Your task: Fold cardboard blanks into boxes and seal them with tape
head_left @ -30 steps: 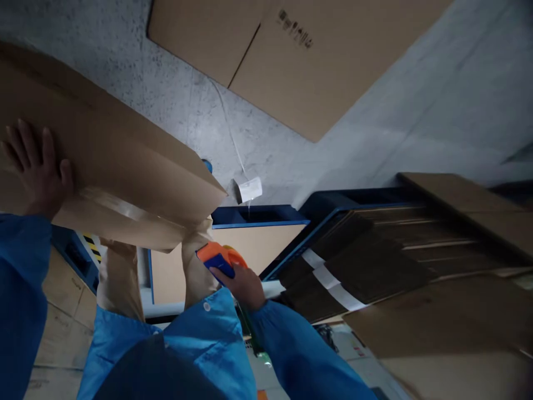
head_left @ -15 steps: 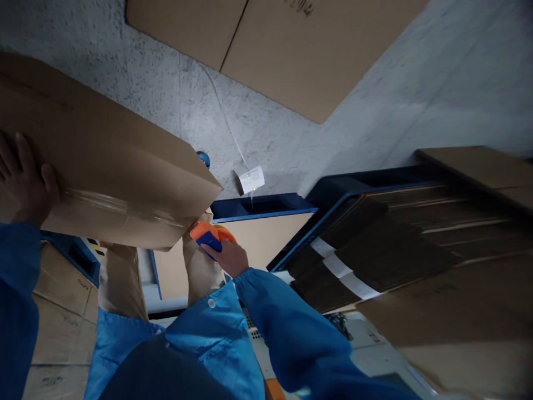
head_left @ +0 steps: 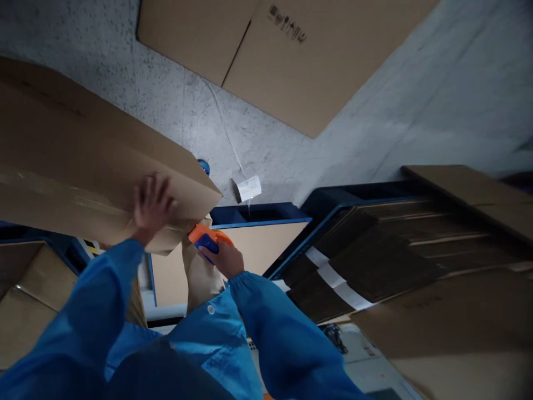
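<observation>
A large cardboard box (head_left: 83,139) slants across the left of the view, with clear tape (head_left: 62,194) along its near face. On that face, close to the right end, lies my left hand (head_left: 154,206), its fingers stretched and slightly blurred. My right hand (head_left: 228,260) is wrapped round an orange and blue tape dispenser (head_left: 207,243). The dispenser's front end sits at the lower right corner of the box. Whether tape runs between them I cannot make out.
Flat cardboard (head_left: 291,72) lies on the grey floor ahead. To the right, flattened cartons (head_left: 375,244) with a white strap are stacked by a dark blue pallet (head_left: 328,194). A white paper piece (head_left: 249,188) lies on the floor. More boxes (head_left: 29,300) stand lower left.
My left hand has moved right along the box, from its left part to near its right end. My right hand keeps the tape dispenser at the corner.
</observation>
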`<state>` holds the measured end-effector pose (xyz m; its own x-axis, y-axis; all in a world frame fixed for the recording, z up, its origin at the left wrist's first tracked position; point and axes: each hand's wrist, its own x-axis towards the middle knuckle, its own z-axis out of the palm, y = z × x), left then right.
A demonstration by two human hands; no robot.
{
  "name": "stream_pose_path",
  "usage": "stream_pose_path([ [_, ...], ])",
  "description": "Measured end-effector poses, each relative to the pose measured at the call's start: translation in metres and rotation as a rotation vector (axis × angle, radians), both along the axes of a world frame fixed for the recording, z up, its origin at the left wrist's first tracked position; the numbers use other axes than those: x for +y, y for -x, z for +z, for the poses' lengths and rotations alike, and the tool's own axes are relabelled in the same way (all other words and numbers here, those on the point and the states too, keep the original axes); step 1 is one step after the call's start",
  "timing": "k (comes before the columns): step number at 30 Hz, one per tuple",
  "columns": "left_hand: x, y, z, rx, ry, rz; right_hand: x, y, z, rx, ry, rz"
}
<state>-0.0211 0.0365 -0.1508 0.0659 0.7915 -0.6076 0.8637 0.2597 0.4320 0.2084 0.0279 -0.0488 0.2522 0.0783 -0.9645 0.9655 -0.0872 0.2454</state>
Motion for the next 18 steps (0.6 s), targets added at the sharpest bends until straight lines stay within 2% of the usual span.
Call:
stream_pose_path([
  [2,-0.006,-0.039,-0.002,-0.095,0.012,-0.049,0.001,-0.001,0.002,0.0,0.012,-0.001],
  [4,-0.009,-0.052,-0.004,-0.137,-0.018,-0.058,0.002,-0.004,0.006,0.012,0.03,-0.004],
  [8,-0.012,-0.041,-0.009,-0.133,-0.068,-0.03,-0.001,-0.019,0.02,0.053,0.064,0.003],
  [13,-0.012,-0.038,-0.012,-0.105,-0.061,-0.007,-0.008,-0.059,0.036,0.062,0.08,-0.015],
  [16,-0.01,-0.039,-0.012,-0.099,-0.066,0.016,-0.009,-0.078,0.028,0.062,0.084,-0.019],
  [18,-0.009,-0.04,-0.013,-0.093,-0.074,0.029,-0.008,-0.079,0.011,0.065,0.086,-0.031],
])
